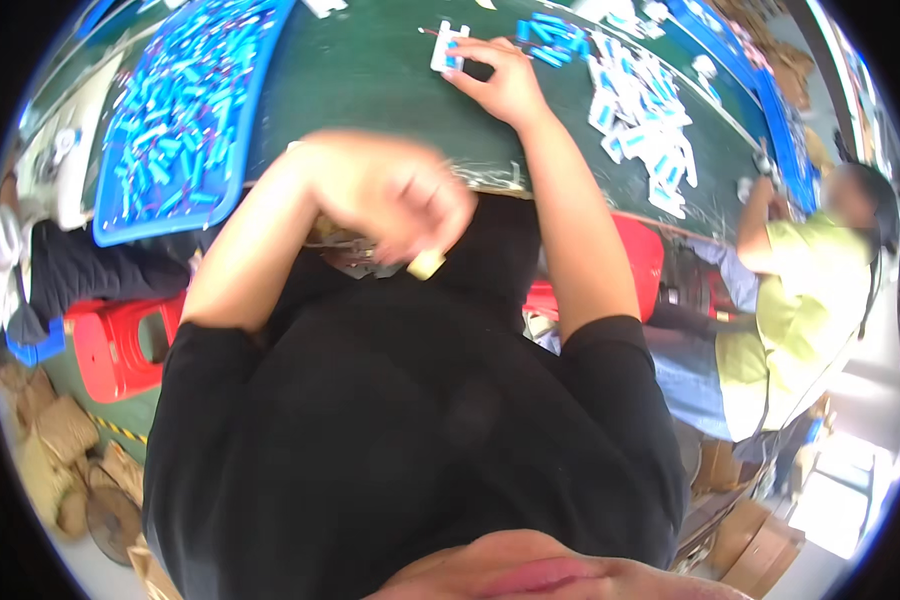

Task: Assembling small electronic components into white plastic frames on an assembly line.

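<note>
My right hand (508, 85) is on the green table at the far side, thumb and fingers closed on a white plastic casing (445, 62) with a blue piece in it. A thin reddish wire crosses near those fingers. My left hand (410, 200) hangs at the table's near edge, over my lap, blurred by motion with its fingers curled. A small pale-yellow piece (426, 265) shows at its fingertips; its kind is too smeared to tell. Right of my right hand lies a small group of blue cylinders (555, 38), beside a pile of white casings with blue parts (645, 115).
A blue tray (105, 232) full of blue cylinders with thin wires stands at the left. Blue bins (785, 130) line the right far side. Red stools (120, 350) flank me. At the right a person in a yellow-green shirt (810, 290) works at the table.
</note>
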Demonstrator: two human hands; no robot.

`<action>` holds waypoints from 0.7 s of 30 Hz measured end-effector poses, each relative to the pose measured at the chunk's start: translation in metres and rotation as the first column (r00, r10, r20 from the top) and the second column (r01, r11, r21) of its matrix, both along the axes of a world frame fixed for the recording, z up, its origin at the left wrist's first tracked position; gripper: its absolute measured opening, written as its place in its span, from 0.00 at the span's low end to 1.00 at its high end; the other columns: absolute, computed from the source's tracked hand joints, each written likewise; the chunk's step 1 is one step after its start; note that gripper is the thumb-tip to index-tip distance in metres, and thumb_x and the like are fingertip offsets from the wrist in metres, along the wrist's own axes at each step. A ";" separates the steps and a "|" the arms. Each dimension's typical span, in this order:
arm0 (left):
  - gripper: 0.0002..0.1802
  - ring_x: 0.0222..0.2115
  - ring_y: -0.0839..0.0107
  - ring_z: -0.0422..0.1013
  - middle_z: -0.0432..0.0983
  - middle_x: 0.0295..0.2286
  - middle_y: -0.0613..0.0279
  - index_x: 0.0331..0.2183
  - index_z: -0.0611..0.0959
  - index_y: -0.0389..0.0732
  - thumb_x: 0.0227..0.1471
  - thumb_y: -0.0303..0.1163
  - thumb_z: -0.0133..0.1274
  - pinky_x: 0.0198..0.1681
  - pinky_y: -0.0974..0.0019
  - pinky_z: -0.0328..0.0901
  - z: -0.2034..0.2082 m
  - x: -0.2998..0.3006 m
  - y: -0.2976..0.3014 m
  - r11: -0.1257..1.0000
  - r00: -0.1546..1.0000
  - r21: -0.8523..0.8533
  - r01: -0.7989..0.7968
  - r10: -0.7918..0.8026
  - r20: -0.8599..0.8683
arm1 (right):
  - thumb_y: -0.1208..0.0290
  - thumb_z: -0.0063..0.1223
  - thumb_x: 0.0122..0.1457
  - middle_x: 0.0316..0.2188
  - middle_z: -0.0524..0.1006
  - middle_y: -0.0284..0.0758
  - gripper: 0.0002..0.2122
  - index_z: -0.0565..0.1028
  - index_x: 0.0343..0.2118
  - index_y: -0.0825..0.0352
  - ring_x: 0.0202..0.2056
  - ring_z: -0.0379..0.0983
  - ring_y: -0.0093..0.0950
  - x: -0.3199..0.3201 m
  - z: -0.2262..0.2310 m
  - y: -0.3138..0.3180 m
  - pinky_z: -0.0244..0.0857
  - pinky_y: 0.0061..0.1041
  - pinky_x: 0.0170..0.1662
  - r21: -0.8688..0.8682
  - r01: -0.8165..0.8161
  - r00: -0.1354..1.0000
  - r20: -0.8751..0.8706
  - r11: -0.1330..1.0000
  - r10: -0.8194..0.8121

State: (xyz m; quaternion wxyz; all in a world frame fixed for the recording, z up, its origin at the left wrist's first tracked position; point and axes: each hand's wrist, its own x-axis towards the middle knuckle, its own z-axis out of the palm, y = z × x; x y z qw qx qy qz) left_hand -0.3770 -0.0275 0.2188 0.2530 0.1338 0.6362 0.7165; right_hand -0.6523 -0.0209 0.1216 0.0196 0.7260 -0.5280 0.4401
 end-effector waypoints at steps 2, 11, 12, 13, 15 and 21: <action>0.02 0.29 0.83 0.70 0.77 0.29 0.72 0.36 0.81 0.36 0.60 0.22 0.59 0.33 0.73 0.67 -0.031 0.020 0.021 0.976 0.992 -0.209 0.058 -0.034 0.118 | 0.70 0.76 0.52 0.48 0.87 0.35 0.14 0.88 0.43 0.58 0.48 0.80 0.36 -0.012 0.008 0.009 0.73 0.35 0.55 -0.155 0.115 0.993 0.045 0.981 -0.109; 0.17 0.43 0.43 0.80 0.84 0.40 0.42 0.46 0.86 0.37 0.53 0.24 0.56 0.49 0.48 0.75 -0.197 0.071 -0.009 -0.189 0.814 -0.937 -0.293 0.466 -0.348 | 0.73 0.64 0.49 0.49 0.85 0.42 0.16 0.86 0.43 0.63 0.51 0.78 0.44 -0.069 0.038 0.044 0.69 0.42 0.58 -0.565 0.825 0.143 0.205 0.002 -0.968; 0.17 0.47 0.43 0.80 0.84 0.44 0.40 0.47 0.86 0.37 0.54 0.23 0.54 0.52 0.46 0.75 -0.215 0.078 -0.015 -0.300 0.846 -0.886 -0.355 0.300 -0.441 | 0.74 0.61 0.49 0.48 0.85 0.43 0.16 0.86 0.43 0.64 0.51 0.79 0.45 -0.085 0.032 0.041 0.69 0.42 0.58 -0.605 0.783 0.342 0.223 0.146 -0.913; 0.17 0.48 0.43 0.80 0.83 0.44 0.40 0.47 0.86 0.37 0.55 0.23 0.53 0.52 0.47 0.75 -0.208 0.069 -0.015 -0.170 0.869 -0.944 -0.282 0.371 -0.326 | 0.76 0.59 0.49 0.47 0.85 0.44 0.16 0.85 0.43 0.65 0.51 0.79 0.45 -0.111 0.020 0.044 0.69 0.42 0.58 -0.653 0.713 0.505 0.226 0.256 -0.833; 0.14 0.46 0.45 0.81 0.84 0.42 0.40 0.41 0.88 0.36 0.55 0.24 0.53 0.51 0.47 0.75 -0.184 0.058 -0.001 -0.045 0.876 -0.978 -0.203 0.438 -0.202 | 0.74 0.61 0.50 0.43 0.85 0.45 0.14 0.86 0.41 0.66 0.48 0.81 0.45 -0.107 0.008 0.038 0.71 0.41 0.56 -0.360 0.758 0.646 0.297 0.544 -0.704; 0.07 0.33 0.54 0.82 0.85 0.30 0.53 0.32 0.88 0.43 0.55 0.32 0.57 0.37 0.52 0.74 -0.037 0.009 0.055 0.439 0.969 -0.876 -0.200 0.221 -0.110 | 0.66 0.63 0.48 0.38 0.83 0.43 0.12 0.87 0.37 0.58 0.46 0.79 0.47 -0.088 -0.015 0.026 0.73 0.44 0.54 -0.014 0.738 0.669 -0.115 0.674 -0.735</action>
